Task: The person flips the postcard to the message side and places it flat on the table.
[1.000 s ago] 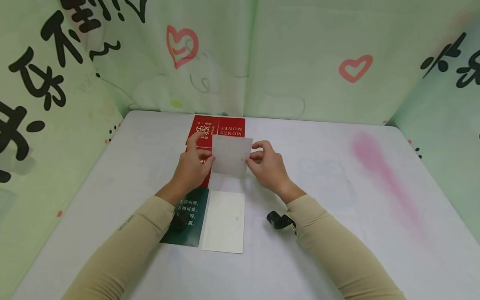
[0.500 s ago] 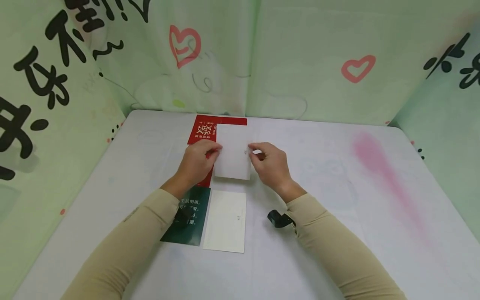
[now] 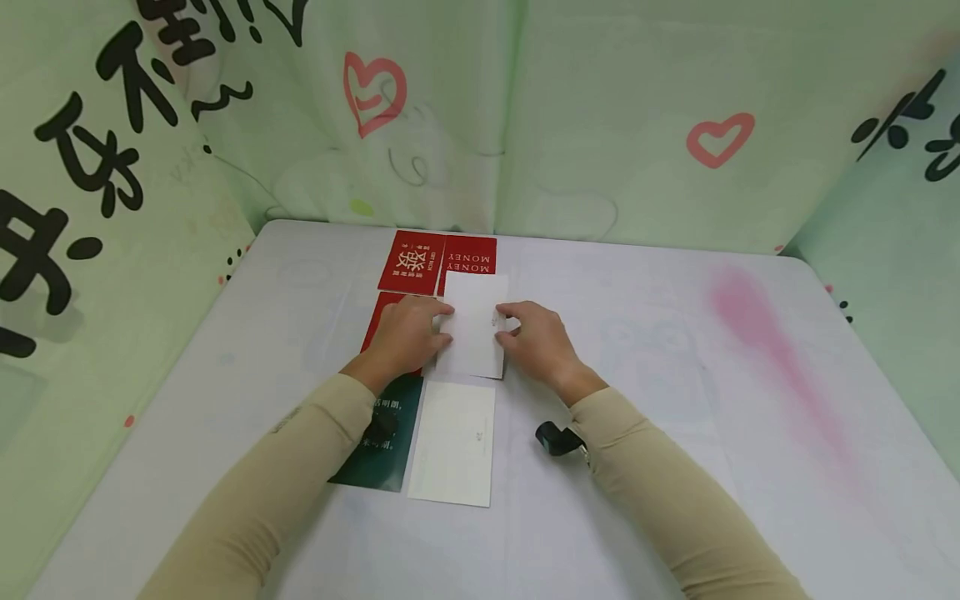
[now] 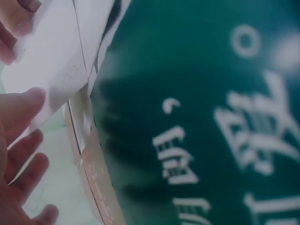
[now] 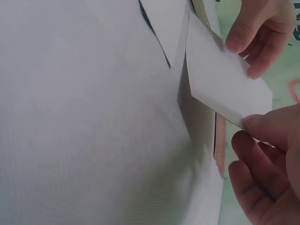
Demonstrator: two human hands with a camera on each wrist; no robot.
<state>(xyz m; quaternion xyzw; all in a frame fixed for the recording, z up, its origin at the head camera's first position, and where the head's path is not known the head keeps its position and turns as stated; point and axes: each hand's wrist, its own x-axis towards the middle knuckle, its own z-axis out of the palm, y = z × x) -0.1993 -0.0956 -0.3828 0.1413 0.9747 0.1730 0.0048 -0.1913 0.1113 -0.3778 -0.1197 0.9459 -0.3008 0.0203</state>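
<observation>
Between my two hands is a blank white card [image 3: 472,329] with a small grey mark near its right edge. My left hand [image 3: 408,333] grips its left edge by thumb and fingers. On the opposite edge my right hand [image 3: 538,337] pinches it; the right wrist view shows that thumb and forefinger on the card [image 5: 225,79], which stands tilted above the table. The card overlaps the lower end of a red card printed MONEY [image 3: 471,254]. Another red card [image 3: 375,321] lies partly hidden beneath my left hand.
A red card with a large character [image 3: 411,262] lies at the back left. Nearer me are a dark green card with white writing [image 3: 382,467] and a second white card [image 3: 450,446], side by side. The white tabletop [image 3: 637,500] ends at green curtains.
The white card, first tipped up, has flattened out and then come down toward me, uncovering more of the MONEY card. Both hands have moved along with it.
</observation>
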